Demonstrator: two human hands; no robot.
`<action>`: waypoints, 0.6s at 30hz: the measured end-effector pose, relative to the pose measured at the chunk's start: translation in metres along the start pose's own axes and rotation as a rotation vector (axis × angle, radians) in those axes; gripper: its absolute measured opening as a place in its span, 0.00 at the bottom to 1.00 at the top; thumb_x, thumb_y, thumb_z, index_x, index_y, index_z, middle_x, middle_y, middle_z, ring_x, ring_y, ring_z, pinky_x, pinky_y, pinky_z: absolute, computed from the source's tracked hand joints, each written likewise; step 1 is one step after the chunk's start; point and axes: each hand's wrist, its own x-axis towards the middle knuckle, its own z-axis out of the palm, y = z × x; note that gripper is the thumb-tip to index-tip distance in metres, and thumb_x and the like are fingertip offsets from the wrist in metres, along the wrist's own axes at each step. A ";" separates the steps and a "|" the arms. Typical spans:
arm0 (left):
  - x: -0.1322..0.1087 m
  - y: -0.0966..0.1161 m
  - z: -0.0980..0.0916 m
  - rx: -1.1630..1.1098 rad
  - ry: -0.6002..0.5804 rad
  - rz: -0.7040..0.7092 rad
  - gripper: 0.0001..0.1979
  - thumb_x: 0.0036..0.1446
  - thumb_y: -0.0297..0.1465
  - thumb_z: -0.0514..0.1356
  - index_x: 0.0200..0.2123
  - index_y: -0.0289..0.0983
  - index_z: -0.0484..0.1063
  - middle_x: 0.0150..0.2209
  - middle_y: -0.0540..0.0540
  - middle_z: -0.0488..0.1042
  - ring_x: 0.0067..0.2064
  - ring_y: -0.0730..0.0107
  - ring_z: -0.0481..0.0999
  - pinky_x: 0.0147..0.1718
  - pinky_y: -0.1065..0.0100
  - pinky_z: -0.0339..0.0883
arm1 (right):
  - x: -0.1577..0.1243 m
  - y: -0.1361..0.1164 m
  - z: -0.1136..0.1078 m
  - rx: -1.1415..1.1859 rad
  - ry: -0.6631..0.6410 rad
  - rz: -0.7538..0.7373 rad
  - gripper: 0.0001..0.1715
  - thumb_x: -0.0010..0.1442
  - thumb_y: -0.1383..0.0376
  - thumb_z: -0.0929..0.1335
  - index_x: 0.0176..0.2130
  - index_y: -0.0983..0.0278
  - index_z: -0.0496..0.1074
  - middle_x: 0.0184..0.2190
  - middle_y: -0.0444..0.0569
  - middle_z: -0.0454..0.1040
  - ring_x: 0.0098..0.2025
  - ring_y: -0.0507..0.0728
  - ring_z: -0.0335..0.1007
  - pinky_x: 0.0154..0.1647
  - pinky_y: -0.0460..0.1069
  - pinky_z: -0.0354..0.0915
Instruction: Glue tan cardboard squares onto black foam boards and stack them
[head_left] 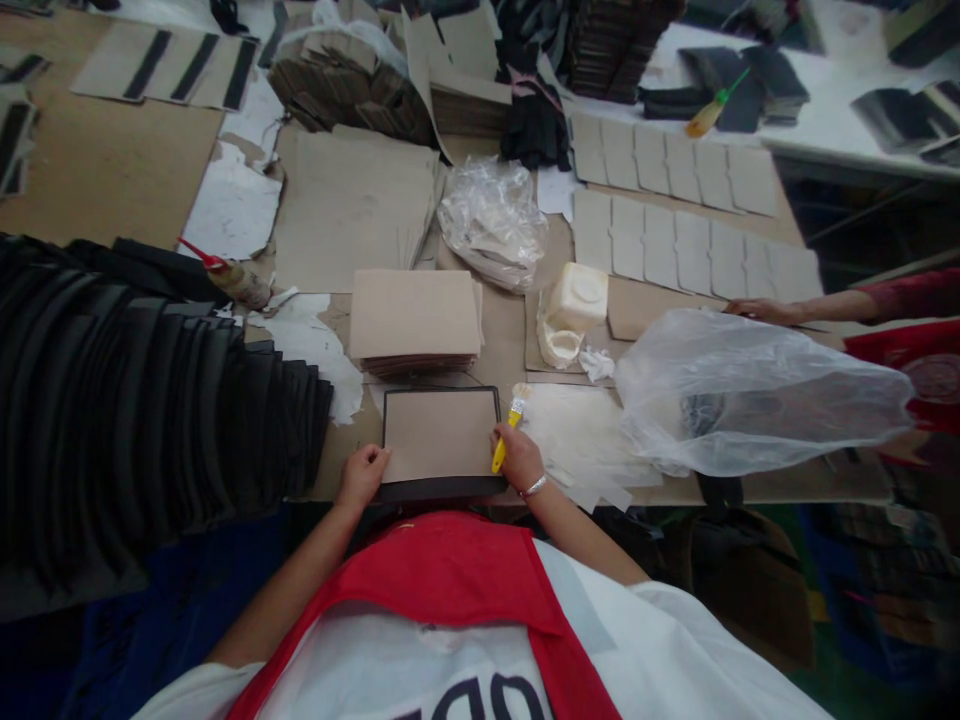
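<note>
In front of me at the table edge lies a tan cardboard sheet (440,435) on a slightly larger black piece (442,489), whose dark border shows around it. My left hand (363,474) pinches the left edge of the sheet. My right hand (519,458) is at the right edge, its fingers closed around a yellow-handled paintbrush (513,425) with the pale bristles pointing away from me. Just beyond the sheet stands a stack of tan cardboard (416,315). To its right is a cut-open whitish plastic jug (576,305).
A long row of black folded pieces (150,410) fills the left side. A red-tipped glue bottle (232,280) lies behind it. Clear plastic bags (750,390) and grey boards (697,245) are to the right, where another person's hand (765,311) rests on the table.
</note>
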 end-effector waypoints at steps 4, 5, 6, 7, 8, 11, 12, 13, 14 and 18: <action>0.003 0.007 -0.007 0.170 -0.065 0.016 0.15 0.55 0.37 0.51 0.20 0.36 0.64 0.21 0.50 0.65 0.27 0.73 0.65 0.27 0.72 0.54 | 0.001 0.003 0.006 -0.068 0.017 -0.016 0.14 0.62 0.63 0.60 0.43 0.66 0.69 0.27 0.50 0.71 0.29 0.54 0.65 0.29 0.46 0.54; 0.005 0.008 -0.010 0.188 -0.074 0.012 0.15 0.55 0.37 0.52 0.20 0.36 0.65 0.21 0.50 0.66 0.27 0.72 0.66 0.28 0.71 0.54 | 0.002 0.003 0.008 -0.082 0.019 -0.020 0.14 0.62 0.63 0.60 0.43 0.66 0.69 0.27 0.51 0.71 0.29 0.54 0.65 0.29 0.47 0.54; 0.005 0.009 -0.013 0.199 -0.079 0.005 0.15 0.55 0.37 0.53 0.20 0.36 0.66 0.21 0.50 0.66 0.27 0.72 0.66 0.28 0.71 0.55 | 0.003 0.003 0.008 -0.093 0.017 -0.021 0.14 0.62 0.62 0.60 0.44 0.67 0.68 0.27 0.51 0.71 0.29 0.55 0.65 0.28 0.47 0.54; 0.005 0.010 -0.016 0.209 -0.086 -0.003 0.15 0.55 0.38 0.53 0.20 0.36 0.66 0.22 0.50 0.67 0.27 0.71 0.66 0.29 0.70 0.55 | 0.004 0.001 0.008 -0.104 0.011 -0.019 0.15 0.61 0.63 0.60 0.44 0.67 0.68 0.27 0.52 0.71 0.29 0.55 0.65 0.28 0.47 0.53; 0.004 0.012 -0.019 0.226 -0.087 -0.004 0.15 0.55 0.38 0.54 0.21 0.36 0.67 0.23 0.48 0.68 0.28 0.70 0.67 0.30 0.69 0.56 | 0.005 -0.001 0.007 -0.116 0.001 -0.016 0.15 0.61 0.63 0.61 0.45 0.67 0.67 0.28 0.52 0.71 0.29 0.55 0.65 0.28 0.47 0.53; -0.001 0.021 -0.025 0.378 -0.006 0.091 0.12 0.55 0.36 0.56 0.32 0.33 0.72 0.34 0.40 0.73 0.37 0.62 0.70 0.37 0.64 0.61 | 0.006 -0.012 -0.003 -0.170 -0.053 0.010 0.14 0.60 0.65 0.61 0.46 0.66 0.67 0.29 0.53 0.72 0.28 0.55 0.66 0.27 0.48 0.52; -0.003 0.025 -0.025 0.452 0.031 0.168 0.12 0.56 0.34 0.55 0.38 0.32 0.72 0.40 0.37 0.72 0.42 0.58 0.70 0.41 0.62 0.61 | 0.006 -0.016 -0.007 -0.193 -0.071 0.025 0.14 0.59 0.66 0.62 0.46 0.66 0.67 0.29 0.53 0.72 0.28 0.56 0.66 0.26 0.48 0.52; -0.005 0.029 -0.024 0.522 0.049 0.268 0.14 0.57 0.31 0.54 0.45 0.33 0.70 0.47 0.35 0.70 0.48 0.55 0.68 0.45 0.59 0.61 | 0.007 -0.020 -0.012 -0.215 -0.087 0.039 0.14 0.59 0.67 0.62 0.46 0.65 0.67 0.29 0.54 0.72 0.28 0.56 0.66 0.26 0.48 0.52; -0.007 0.033 -0.021 0.577 0.036 0.382 0.17 0.58 0.28 0.52 0.50 0.36 0.68 0.53 0.35 0.67 0.53 0.54 0.65 0.48 0.57 0.59 | 0.008 -0.023 -0.018 -0.236 -0.097 0.051 0.13 0.59 0.66 0.62 0.45 0.65 0.67 0.29 0.54 0.72 0.28 0.56 0.67 0.26 0.48 0.52; -0.008 0.040 -0.005 0.668 -0.164 0.728 0.22 0.58 0.22 0.47 0.55 0.40 0.65 0.60 0.40 0.61 0.61 0.58 0.57 0.54 0.56 0.56 | 0.012 -0.029 -0.049 -0.209 -0.048 0.065 0.15 0.60 0.59 0.64 0.44 0.66 0.68 0.30 0.55 0.73 0.28 0.56 0.68 0.26 0.47 0.53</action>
